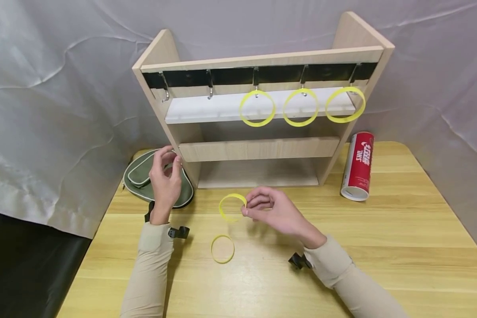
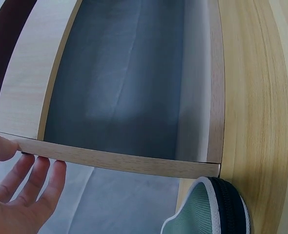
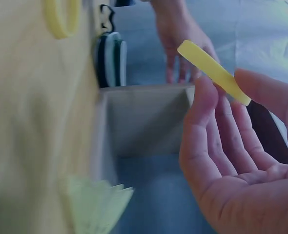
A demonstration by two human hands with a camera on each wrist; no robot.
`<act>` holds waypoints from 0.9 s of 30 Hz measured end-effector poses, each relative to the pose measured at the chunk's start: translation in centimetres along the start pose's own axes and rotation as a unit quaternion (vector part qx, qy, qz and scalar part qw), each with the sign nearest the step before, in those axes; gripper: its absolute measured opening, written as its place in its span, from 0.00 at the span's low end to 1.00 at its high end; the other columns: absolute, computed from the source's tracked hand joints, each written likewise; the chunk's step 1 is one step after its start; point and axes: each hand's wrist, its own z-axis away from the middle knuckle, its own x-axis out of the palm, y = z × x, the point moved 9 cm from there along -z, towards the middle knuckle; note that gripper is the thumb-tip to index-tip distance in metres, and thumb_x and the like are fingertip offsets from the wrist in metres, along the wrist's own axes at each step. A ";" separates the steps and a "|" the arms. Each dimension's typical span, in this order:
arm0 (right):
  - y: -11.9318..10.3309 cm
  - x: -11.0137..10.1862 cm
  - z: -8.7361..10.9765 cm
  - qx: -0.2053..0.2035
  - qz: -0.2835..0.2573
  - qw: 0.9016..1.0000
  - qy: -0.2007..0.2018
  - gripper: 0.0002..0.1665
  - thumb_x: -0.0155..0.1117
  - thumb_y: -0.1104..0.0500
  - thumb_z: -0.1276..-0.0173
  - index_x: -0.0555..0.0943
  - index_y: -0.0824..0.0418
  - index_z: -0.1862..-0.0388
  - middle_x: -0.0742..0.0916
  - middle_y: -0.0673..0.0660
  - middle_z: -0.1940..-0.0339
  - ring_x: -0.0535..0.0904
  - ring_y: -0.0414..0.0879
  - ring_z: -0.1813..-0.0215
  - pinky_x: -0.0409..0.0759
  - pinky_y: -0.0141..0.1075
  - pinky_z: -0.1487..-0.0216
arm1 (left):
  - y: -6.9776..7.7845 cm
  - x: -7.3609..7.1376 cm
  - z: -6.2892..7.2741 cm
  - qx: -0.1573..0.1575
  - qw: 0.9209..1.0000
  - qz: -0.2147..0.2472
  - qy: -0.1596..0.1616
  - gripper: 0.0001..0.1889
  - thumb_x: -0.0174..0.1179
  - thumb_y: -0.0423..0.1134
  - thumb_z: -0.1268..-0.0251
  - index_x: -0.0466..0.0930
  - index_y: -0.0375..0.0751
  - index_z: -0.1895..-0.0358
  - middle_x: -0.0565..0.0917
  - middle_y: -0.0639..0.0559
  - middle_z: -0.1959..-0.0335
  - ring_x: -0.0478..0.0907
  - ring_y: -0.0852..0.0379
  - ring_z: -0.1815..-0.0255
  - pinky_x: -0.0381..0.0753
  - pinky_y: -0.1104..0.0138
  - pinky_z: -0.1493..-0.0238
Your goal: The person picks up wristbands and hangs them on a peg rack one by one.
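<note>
The left hand (image 1: 164, 183) partly hides the green pouch (image 1: 141, 182).

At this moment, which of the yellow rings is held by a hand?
The yellow ring pinched by the right hand, above the table. Among the others, three rings hang from hooks, and one ring lies on the table.

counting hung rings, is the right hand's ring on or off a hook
Off: the right hand pinches the ring, well below the hooks.

five rings (image 3: 215, 73), five hooks (image 1: 210, 84), two hands (image 1: 278, 212)
</note>
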 end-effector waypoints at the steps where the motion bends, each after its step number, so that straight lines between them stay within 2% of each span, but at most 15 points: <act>1: -0.5 -0.1 -0.1 -0.005 0.000 1.000 0.006 0.17 0.77 0.62 0.27 0.84 0.65 0.45 0.94 0.59 0.52 0.92 0.48 0.51 0.93 0.49 0.47 | 0.0 0.0 0.0 -0.001 1.000 0.000 0.000 0.15 0.62 0.27 0.20 0.80 0.30 0.36 0.88 0.31 0.54 0.82 0.61 0.58 0.82 0.80 0.59; 6: -2.9 -0.6 -0.6 -0.035 0.004 0.999 0.034 0.16 0.78 0.61 0.28 0.85 0.64 0.46 0.94 0.58 0.53 0.92 0.45 0.52 0.91 0.37 0.54 | -0.1 0.1 0.0 -0.003 1.000 -0.005 0.002 0.15 0.62 0.26 0.21 0.80 0.31 0.36 0.88 0.31 0.54 0.81 0.61 0.59 0.82 0.80 0.60; 12: -6.3 -1.3 -1.3 -0.110 -0.010 0.991 0.074 0.14 0.78 0.66 0.30 0.85 0.64 0.49 0.95 0.61 0.55 0.92 0.44 0.55 0.91 0.35 0.55 | 0.0 0.1 -0.1 -0.001 1.000 -0.009 0.003 0.16 0.62 0.25 0.22 0.80 0.30 0.36 0.88 0.30 0.54 0.81 0.62 0.59 0.81 0.83 0.59; 17: -8.4 -1.7 -1.5 -0.178 -0.023 0.977 0.115 0.15 0.78 0.69 0.31 0.84 0.66 0.48 0.95 0.64 0.55 0.93 0.43 0.55 0.93 0.38 0.52 | 0.0 0.2 -0.1 -0.002 1.000 -0.008 -0.005 0.15 0.62 0.26 0.21 0.80 0.31 0.36 0.89 0.32 0.54 0.82 0.62 0.58 0.82 0.82 0.59; 22: -10.1 -2.0 -1.6 -0.237 -0.044 0.959 0.146 0.15 0.76 0.73 0.32 0.83 0.70 0.48 0.94 0.69 0.54 0.93 0.42 0.57 0.94 0.39 0.54 | -0.1 0.2 -0.1 -0.002 1.000 -0.008 -0.009 0.15 0.62 0.27 0.20 0.80 0.31 0.36 0.89 0.32 0.54 0.82 0.62 0.58 0.82 0.81 0.59; 27: -11.8 -2.2 -2.1 -0.279 -0.060 0.943 0.174 0.16 0.76 0.74 0.33 0.82 0.72 0.48 0.94 0.66 0.55 0.94 0.42 0.59 0.94 0.39 0.54 | 0.1 0.1 -0.2 0.002 1.000 -0.009 -0.002 0.15 0.63 0.26 0.21 0.81 0.31 0.36 0.89 0.32 0.54 0.82 0.62 0.58 0.81 0.82 0.59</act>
